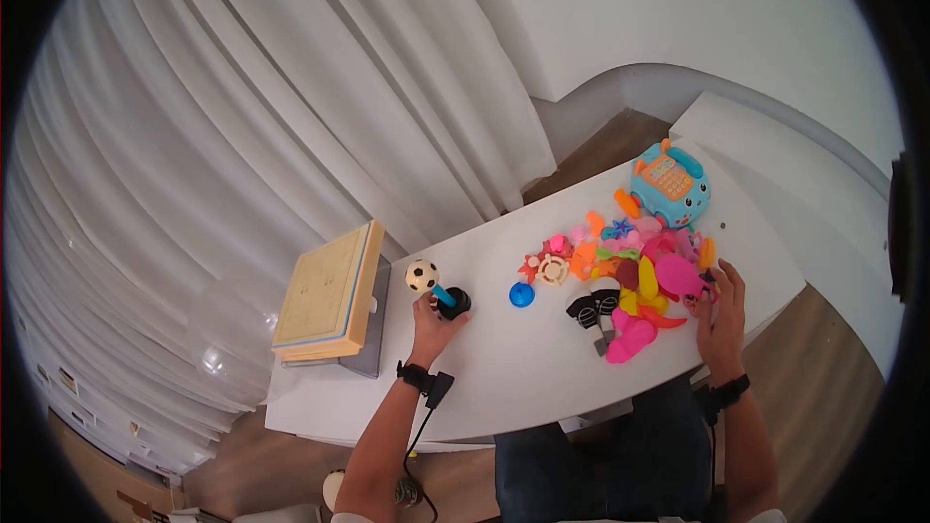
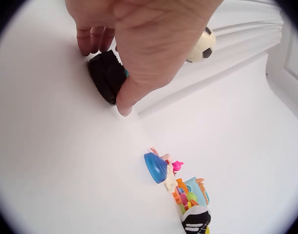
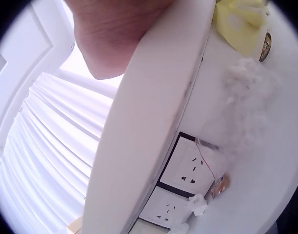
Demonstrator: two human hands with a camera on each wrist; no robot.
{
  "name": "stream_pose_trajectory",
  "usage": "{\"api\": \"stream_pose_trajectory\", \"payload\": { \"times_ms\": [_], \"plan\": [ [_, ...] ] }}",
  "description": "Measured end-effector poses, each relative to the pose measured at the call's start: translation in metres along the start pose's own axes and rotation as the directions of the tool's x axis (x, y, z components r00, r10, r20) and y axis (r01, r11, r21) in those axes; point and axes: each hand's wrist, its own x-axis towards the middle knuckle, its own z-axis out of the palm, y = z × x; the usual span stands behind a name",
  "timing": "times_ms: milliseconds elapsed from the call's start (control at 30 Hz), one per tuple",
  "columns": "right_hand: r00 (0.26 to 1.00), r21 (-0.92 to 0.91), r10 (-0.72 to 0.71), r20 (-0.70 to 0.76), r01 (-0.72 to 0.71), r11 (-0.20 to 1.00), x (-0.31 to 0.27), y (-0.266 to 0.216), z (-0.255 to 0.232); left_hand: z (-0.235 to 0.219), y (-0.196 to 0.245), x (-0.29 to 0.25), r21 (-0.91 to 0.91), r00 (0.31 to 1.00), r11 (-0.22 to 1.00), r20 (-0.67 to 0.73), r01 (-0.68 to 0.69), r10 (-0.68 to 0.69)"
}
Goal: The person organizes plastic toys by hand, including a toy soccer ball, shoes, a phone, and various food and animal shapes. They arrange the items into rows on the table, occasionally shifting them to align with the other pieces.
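Observation:
A toy with a small soccer ball [image 1: 422,275] on a blue stem [image 1: 443,295] and a black round base [image 1: 454,305] stands on the left part of the table. My left hand [image 1: 436,331] grips it low down; in the left wrist view, thumb and fingers sit on either side of the black base [image 2: 106,77]. My right hand [image 1: 722,324] lies at the right end of a heap of colourful toys, fingers relaxed beside a pink toy piece [image 1: 681,274]. Only the heel of the right hand [image 3: 112,39] shows in the right wrist view; its fingers are hidden there.
A blue dome-shaped piece [image 1: 521,294] lies between the left hand and the heap. Behind the heap stands a toy telephone [image 1: 670,184]. Cream boards [image 1: 325,295] rest on a grey box at the left end. Power sockets [image 3: 185,165] line the table's underside.

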Motion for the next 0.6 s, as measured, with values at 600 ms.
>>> {"api": "stream_pose_trajectory", "payload": {
  "times_ms": [600],
  "plan": [
    [0.997, -0.05, -0.002, 0.083, 0.006, 0.999, 0.006, -0.005, 0.0, 0.049, -0.036, 0.092, -0.212, 0.997, 0.977, -0.07, -0.03, 0.016]
  ]
}}
